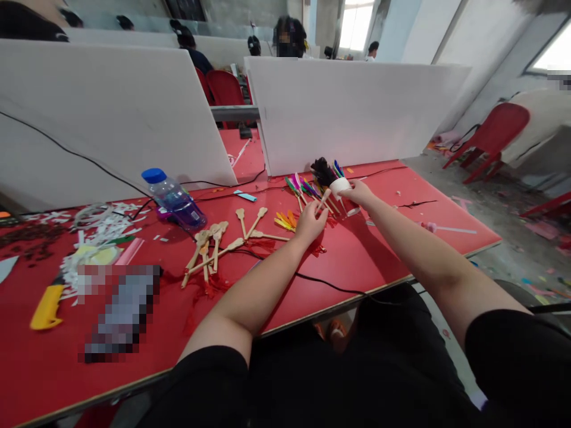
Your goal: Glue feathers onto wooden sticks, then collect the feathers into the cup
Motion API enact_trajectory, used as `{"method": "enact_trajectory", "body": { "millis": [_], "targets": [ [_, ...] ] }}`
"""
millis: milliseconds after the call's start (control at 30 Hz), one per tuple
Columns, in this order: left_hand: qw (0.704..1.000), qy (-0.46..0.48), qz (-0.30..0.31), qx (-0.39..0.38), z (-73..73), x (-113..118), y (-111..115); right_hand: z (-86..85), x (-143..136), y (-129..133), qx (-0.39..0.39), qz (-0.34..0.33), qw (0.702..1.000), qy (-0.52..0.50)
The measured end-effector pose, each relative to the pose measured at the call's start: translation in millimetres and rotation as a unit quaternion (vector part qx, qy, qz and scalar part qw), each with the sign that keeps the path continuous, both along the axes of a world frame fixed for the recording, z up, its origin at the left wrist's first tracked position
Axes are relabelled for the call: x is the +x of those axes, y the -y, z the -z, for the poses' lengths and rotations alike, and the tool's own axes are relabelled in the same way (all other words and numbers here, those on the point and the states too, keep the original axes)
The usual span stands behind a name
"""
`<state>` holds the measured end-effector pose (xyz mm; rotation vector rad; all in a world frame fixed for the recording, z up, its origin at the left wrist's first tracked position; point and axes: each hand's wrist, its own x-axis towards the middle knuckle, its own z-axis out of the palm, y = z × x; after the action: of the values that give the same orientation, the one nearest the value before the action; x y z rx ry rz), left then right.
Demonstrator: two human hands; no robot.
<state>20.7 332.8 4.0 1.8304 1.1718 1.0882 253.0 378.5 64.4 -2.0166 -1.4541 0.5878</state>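
The right hand (359, 194) has its fingers clamped on a white round thing (339, 186), at two o'clock from the left hand (311, 221). The left fingertips look pinched, maybe on a pale stick (325, 197); I can't tell for sure. Black feathers (322, 170) sit at ten o'clock from the white thing. Best hold it gently, so nothing bends.

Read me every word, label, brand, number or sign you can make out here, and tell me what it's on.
No text can be read in this view.
Blue-capped bottle: small label-like patch low on its side, too small and blurred to read.
Dark pixelated object: obscured, unreadable.
White round item in the right hand: no lettering visible.
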Motion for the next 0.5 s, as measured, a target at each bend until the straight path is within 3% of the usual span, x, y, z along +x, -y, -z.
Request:
{"method": "enact_trajectory", "body": {
  "millis": [133,300,400,500],
  "targets": [
    [0.985,0.159,0.015,-0.07,7.3,13,-2,5.4,-9,46,0.119,-0.019,0.991,-0.055],
    [0.95,0.293,0.084,-0.066,9.9,22,4,36.7,-51,108,0.298,-0.043,0.95,-0.087],
    [0.947,0.301,0.112,-0.02,2.9,16,13,50.2,-74,131,0.33,-0.046,0.939,-0.086],
    [0.959,0.254,0.124,0.004,-4.4,10,21,53.0,-83,141,0.32,-0.033,0.944,-0.078]
  ]
}}
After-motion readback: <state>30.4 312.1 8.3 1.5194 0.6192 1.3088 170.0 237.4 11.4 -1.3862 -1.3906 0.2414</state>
